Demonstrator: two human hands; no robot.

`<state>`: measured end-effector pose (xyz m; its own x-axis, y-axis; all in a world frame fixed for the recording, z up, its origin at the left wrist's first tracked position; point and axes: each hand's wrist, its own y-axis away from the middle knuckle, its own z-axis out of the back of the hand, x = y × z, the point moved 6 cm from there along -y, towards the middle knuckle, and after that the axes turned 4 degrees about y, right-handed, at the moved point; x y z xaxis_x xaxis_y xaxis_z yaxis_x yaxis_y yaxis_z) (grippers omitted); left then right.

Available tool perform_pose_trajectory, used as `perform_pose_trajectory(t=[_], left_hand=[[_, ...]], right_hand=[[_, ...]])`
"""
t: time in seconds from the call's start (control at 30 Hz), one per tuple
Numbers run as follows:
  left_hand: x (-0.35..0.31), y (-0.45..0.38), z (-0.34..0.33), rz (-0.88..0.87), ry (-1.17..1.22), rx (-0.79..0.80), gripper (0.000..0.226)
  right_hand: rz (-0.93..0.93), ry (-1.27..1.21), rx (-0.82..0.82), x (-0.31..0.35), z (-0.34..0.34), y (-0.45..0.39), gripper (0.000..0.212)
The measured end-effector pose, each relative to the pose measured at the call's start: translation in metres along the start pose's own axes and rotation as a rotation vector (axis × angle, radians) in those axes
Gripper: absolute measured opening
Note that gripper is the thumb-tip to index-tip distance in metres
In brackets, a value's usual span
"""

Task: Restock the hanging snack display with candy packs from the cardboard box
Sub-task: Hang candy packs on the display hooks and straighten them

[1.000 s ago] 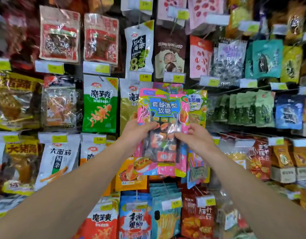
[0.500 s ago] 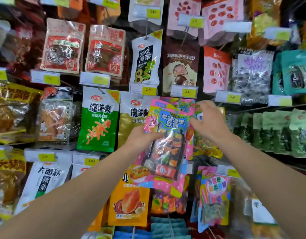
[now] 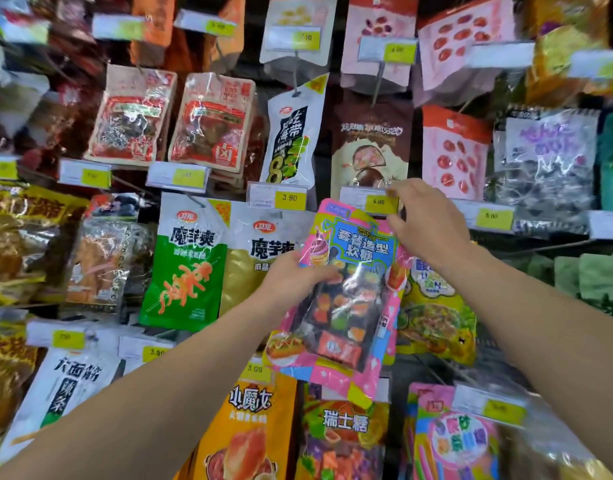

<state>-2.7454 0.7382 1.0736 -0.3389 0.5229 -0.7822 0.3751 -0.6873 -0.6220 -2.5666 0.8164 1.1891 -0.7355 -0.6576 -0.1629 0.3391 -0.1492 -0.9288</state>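
Since half a second ago, right hand point(image 3: 428, 225) climbed to 1 o'clock, thumb and finger now pinching the yellow 6.00 price tag point(image 3: 379, 202). Left hand point(image 3: 294, 284) grips the pink glossy plastic candy pack point(image 3: 346, 299), centre frame, tilted, unhung. Hanging step, I judge: next lift tag, thread pack's hole onto peg. Neighbour tag reads 3.90 point(image 3: 289, 198).
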Motion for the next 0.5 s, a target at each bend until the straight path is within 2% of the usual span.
perform_pose_trajectory(t=[0.2, 0.4, 0.5], left_hand=[[0.009, -0.001, -0.002, 0.004, -0.020, 0.039, 0.016], [0.018, -0.003, -0.004, 0.039, -0.020, 0.045, 0.013], [0.018, -0.004, -0.007, 0.029, 0.008, 0.055, 0.014]], right_hand=[[0.040, 0.062, -0.014, -0.007, -0.006, -0.002, 0.052], [0.088, -0.027, -0.056, -0.011, -0.006, -0.006, 0.031], [0.044, -0.129, -0.108, -0.018, 0.000, -0.013, 0.031]])
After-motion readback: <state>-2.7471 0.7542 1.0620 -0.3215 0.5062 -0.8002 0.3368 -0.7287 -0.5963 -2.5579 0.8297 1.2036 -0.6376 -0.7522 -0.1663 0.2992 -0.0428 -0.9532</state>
